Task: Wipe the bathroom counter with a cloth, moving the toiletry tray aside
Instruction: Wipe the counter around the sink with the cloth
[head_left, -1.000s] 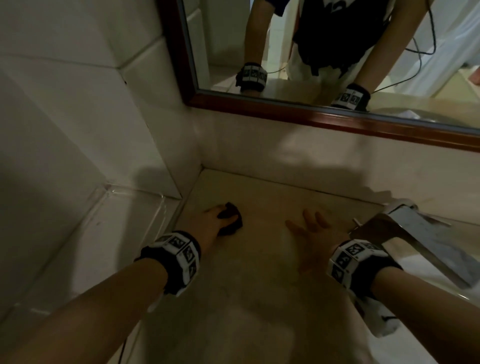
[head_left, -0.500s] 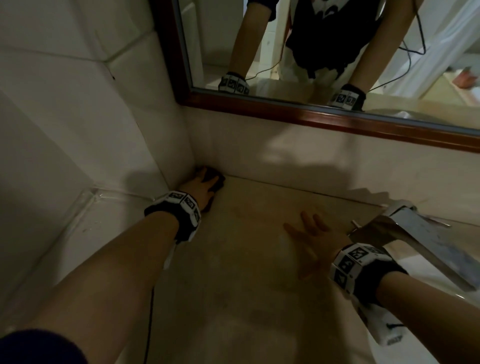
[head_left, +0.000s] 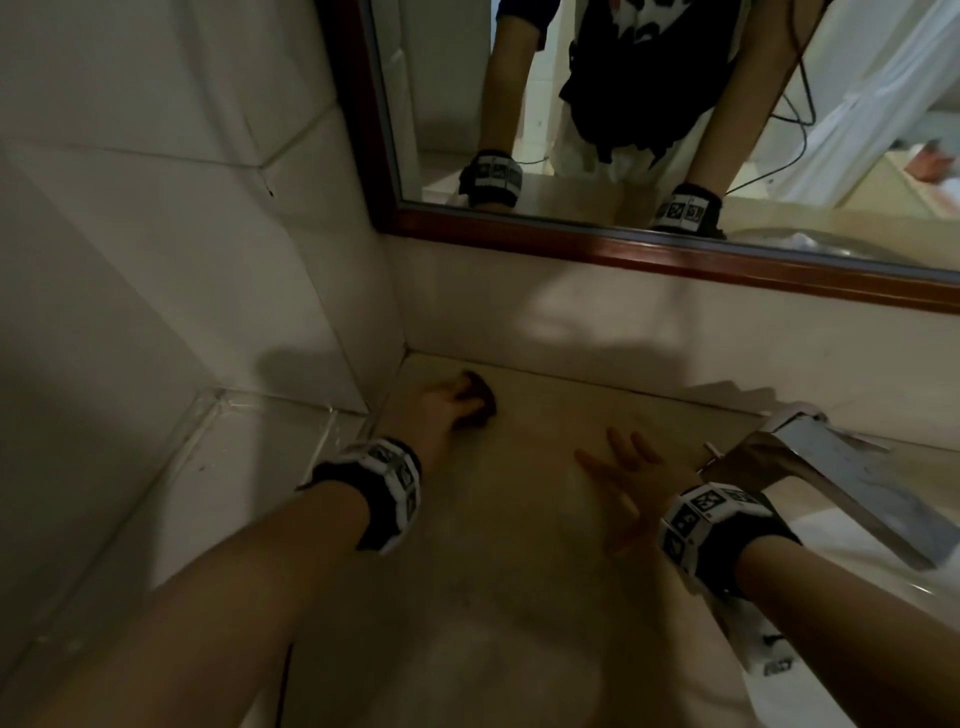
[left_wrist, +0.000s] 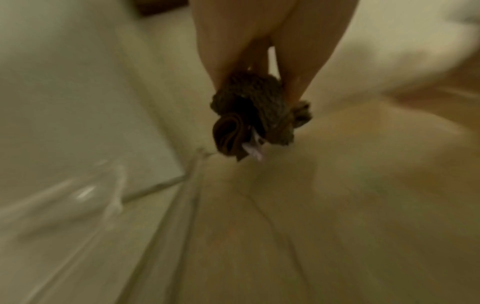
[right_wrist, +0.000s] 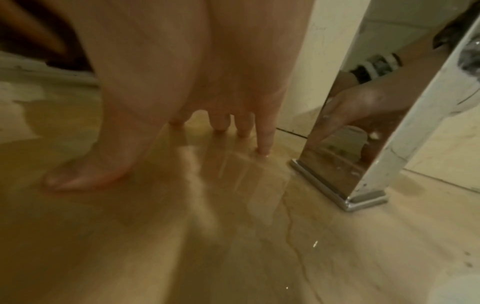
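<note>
A dark brown cloth (head_left: 480, 402) lies bunched on the beige counter (head_left: 519, 545) near the back left corner. My left hand (head_left: 447, 405) grips it, and in the left wrist view the fingers (left_wrist: 298, 82) pinch the wadded cloth (left_wrist: 249, 111) against the counter. My right hand (head_left: 628, 478) rests flat on the counter with its fingers spread, just left of the chrome faucet. In the right wrist view the fingertips (right_wrist: 265, 148) and thumb press the glossy surface. No toiletry tray is in view.
A chrome faucet (head_left: 831, 467) rises at the right, its base (right_wrist: 345, 197) close beside my right hand. A tiled wall (head_left: 182, 260) and a clear glass ledge (head_left: 208, 467) bound the left. A wood-framed mirror (head_left: 675, 244) hangs above the backsplash.
My left hand pushed the cloth into the back left corner, then drew it slightly back and to the right. The right hand has stayed flat in place.
</note>
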